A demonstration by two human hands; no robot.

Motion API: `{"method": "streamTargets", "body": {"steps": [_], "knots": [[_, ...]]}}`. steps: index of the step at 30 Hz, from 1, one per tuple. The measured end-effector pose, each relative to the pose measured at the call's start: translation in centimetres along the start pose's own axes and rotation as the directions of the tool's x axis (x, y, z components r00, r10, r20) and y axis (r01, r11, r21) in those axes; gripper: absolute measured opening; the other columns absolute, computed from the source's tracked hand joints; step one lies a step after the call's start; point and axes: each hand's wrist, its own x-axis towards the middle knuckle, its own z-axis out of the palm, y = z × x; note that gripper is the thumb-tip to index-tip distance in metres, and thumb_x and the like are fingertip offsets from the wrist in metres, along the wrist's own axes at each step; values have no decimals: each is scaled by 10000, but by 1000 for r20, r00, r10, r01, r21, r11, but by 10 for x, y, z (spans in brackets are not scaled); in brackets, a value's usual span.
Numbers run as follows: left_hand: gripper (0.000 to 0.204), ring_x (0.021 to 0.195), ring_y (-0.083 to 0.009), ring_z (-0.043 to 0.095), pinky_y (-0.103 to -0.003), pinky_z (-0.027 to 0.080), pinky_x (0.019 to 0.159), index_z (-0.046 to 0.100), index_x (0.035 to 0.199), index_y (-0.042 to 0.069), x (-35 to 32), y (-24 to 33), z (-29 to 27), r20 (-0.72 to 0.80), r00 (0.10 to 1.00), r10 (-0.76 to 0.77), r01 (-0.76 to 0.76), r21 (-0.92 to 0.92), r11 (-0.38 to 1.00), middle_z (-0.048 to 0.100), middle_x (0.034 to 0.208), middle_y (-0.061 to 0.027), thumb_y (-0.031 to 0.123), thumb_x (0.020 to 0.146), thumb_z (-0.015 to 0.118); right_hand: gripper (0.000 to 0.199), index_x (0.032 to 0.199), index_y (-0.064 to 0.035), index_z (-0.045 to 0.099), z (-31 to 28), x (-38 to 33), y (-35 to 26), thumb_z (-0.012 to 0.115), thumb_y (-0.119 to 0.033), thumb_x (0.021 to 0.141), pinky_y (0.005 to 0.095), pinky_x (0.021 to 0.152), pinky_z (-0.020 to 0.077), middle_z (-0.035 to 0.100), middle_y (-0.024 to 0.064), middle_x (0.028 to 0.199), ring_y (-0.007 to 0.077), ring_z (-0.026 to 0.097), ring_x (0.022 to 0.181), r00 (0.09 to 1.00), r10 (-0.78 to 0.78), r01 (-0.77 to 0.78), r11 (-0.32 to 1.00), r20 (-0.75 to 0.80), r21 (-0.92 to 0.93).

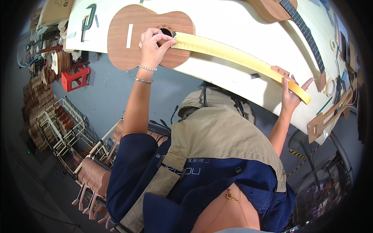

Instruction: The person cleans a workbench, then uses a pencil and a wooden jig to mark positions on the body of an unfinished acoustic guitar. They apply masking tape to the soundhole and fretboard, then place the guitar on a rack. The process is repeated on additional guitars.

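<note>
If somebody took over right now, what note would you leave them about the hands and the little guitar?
Left hand: fingers pinching the yellow strip's end against the ukulele body, by the sound hole.
Right hand: pressing the strip's other end down at the headstock.
The ukulele lies face up on the pale workbench; a green clamp and a second ukulele lie farther back.
Done: strip laid along the neck.
Left: no strings fitted; whether the strip is fixed cannot be told.

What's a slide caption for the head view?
Left hand and right hand press a yellow strip along a ukulele neck on a white workbench.
</note>
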Motion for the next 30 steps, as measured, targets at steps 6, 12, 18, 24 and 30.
{"method": "streamTargets", "body": {"steps": [6, 12, 18, 24, 30], "knots": [[471, 1184, -226, 445, -448, 230, 1017, 581, 1162, 66, -21, -19, 13, -166, 954, 248, -229, 126, 965, 532, 1229, -36, 231, 741, 714, 1033, 1449, 27, -31, 8, 1, 13, 735, -142, 776, 350, 1054, 280, 656, 103, 871, 152, 596, 895, 988, 141, -125, 968, -60, 219], [870, 1396, -237, 217, -638, -112, 1020, 196, 1455, 45, -51, 22, 22, 161, 973, 168, -225, 465, 856, 279, 1497, -66, 449, 799, 599, 1048, 1431, 75, -33, 12, 6, -4, 744, -138, 763, 254, 818, 466, 602, 59, 819, 122, 576, 795, 983, 153, -128, 968, -104, 214], [910, 1413, -269, 152, -654, -163, 994, 222, 1452, 42, -52, 18, 26, 190, 964, 184, -260, 560, 787, 234, 1516, -71, 591, 797, 535, 1033, 1432, 65, -18, 13, 0, 6, 745, -130, 763, 277, 854, 485, 666, 100, 832, 161, 644, 839, 990, 88, -63, 974, -109, 217], [902, 1409, -304, 143, -649, -129, 1013, 326, 1412, 35, -69, 123, 103, 303, 927, 221, -307, 275, 911, 238, 1512, -85, 626, 767, 545, 901, 1438, 55, 104, 28, -5, 13, 704, -160, 802, 323, 904, 449, 655, 118, 902, 212, 617, 933, 984, 77, -48, 983, -160, 176], [575, 1291, -292, 332, -531, 206, 1038, 474, 1279, 50, -79, 188, 160, 343, 718, 606, -616, -92, 782, 410, 1371, -104, 325, 802, 641, 336, 1105, 58, 541, 43, -8, 14, 574, -204, 898, 400, 952, 385, 521, 203, 1219, 305, 549, 1039, 976, 73, -24, 972, -205, 233]]}}
